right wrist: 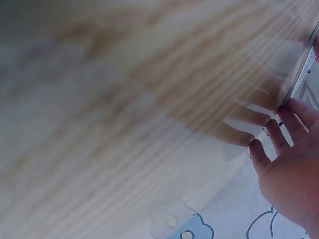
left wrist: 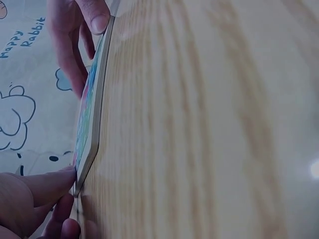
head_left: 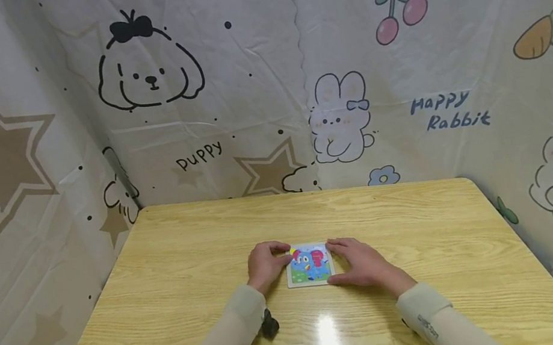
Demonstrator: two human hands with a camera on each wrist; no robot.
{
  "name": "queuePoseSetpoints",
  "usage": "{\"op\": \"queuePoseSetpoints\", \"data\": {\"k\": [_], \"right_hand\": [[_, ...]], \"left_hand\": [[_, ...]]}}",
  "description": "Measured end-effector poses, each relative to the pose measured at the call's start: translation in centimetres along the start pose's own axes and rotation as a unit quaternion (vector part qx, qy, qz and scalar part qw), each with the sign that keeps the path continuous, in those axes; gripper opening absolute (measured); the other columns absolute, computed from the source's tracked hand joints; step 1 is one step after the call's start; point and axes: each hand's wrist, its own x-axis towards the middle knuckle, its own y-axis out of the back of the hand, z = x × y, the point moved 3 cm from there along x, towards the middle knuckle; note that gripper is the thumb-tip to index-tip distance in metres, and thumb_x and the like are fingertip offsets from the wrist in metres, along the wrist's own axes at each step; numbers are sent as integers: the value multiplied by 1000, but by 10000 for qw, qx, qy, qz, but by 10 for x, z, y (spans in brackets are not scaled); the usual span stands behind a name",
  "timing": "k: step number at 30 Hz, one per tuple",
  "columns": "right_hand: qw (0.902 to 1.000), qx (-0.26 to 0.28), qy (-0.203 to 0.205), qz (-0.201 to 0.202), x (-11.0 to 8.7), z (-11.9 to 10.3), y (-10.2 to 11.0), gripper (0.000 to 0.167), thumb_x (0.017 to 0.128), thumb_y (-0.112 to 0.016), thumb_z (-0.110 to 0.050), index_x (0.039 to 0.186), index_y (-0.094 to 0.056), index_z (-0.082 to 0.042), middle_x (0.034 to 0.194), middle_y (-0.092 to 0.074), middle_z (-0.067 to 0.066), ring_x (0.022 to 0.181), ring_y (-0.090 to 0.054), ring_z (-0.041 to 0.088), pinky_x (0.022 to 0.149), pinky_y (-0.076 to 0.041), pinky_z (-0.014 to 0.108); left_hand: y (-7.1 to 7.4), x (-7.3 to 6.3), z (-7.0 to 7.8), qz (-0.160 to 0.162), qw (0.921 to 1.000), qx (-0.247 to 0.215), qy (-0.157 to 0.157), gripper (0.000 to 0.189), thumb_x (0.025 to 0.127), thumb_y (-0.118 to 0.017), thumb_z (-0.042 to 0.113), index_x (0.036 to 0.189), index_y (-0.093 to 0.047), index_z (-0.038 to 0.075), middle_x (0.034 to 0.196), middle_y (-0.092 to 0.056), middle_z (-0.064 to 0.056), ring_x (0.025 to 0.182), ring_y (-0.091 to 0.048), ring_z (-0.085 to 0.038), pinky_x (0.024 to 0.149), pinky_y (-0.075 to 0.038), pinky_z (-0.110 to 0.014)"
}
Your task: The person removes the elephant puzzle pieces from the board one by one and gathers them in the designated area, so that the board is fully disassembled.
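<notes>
A small square picture puzzle (head_left: 310,266) with a pale wooden border lies flat on the table, showing a blue elephant with a pink ear on green ground. My left hand (head_left: 265,267) pinches its left side near the far corner, thumb and curled fingers at the edge. In the left wrist view the puzzle (left wrist: 88,119) appears edge-on. Along the right side, my right hand (head_left: 361,262) touches the board with outstretched fingers, thumb at the near corner and fingertips at the far one. The right wrist view shows this hand (right wrist: 291,159) with spread fingers against the tabletop.
The wooden table (head_left: 200,240) reaches back to a printed curtain (head_left: 250,79) with puppy and rabbit drawings, which also hangs at both sides. A small black object (head_left: 269,324) sits by the left cuff. Light glares off the table's near part.
</notes>
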Motion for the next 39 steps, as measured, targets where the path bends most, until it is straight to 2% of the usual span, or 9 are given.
{"op": "queuePoseSetpoints", "data": {"k": [10, 19, 25, 30, 34, 39], "right_hand": [[10000, 53, 20, 7, 0, 2, -5, 90, 85, -79, -58, 156, -47, -13, 162, -44, 9, 150, -38, 35, 121, -34, 59], [10000, 29, 69, 62, 2, 4, -4, 90, 84, -79, -59, 156, -48, -13, 161, -45, 9, 150, -39, 34, 121, -34, 59], [9999, 84, 58, 34, 3, 3, -3, 90, 86, -79, -59, 156, -47, -14, 162, -44, 8, 151, -38, 34, 122, -33, 59], [9999, 125, 44, 18, 2, 2, -2, 89, 86, -79, -58, 156, -47, -14, 162, -44, 8, 151, -38, 34, 122, -32, 59], [9999, 125, 54, 44, 1, 1, -2, 89, 85, -80, -57, 156, -48, -13, 162, -45, 9, 150, -38, 35, 122, -33, 59], [9999, 88, 54, 66, 2, 2, -2, 89, 85, -79, -58, 155, -48, -12, 162, -45, 8, 150, -39, 34, 122, -33, 59]], "left_hand": [[-1, -1, -4, -74, 9999, 74, -108, 13, 88, -83, 13, 101, -82, 16, 103, -78, 0, 97, -65, -19, 94, -52, -44], [-1, 1, -2, -121, 9997, 38, -188, 16, 89, -83, 12, 104, -81, 14, 103, -76, -1, 89, -61, -16, 85, -52, -36], [-1, 2, 1, -178, 9991, 55, -377, 18, 87, -83, 9, 105, -80, 10, 98, -75, -2, 83, -57, -16, 75, -49, -29], [-2, 4, 0, -170, 9991, -36, -399, 23, 86, -84, 6, 108, -78, 9, 97, -75, -3, 84, -57, -17, 77, -48, -29], [-2, 4, 0, -312, 9979, -231, -523, 23, 87, -82, 3, 109, -77, 8, 103, -76, -4, 94, -66, -18, 89, -57, -37], [-2, 5, 2, -537, 9956, -328, -694, 23, 89, -79, 1, 111, -76, 7, 109, -75, -6, 105, -68, -21, 99, -57, -43]]}}
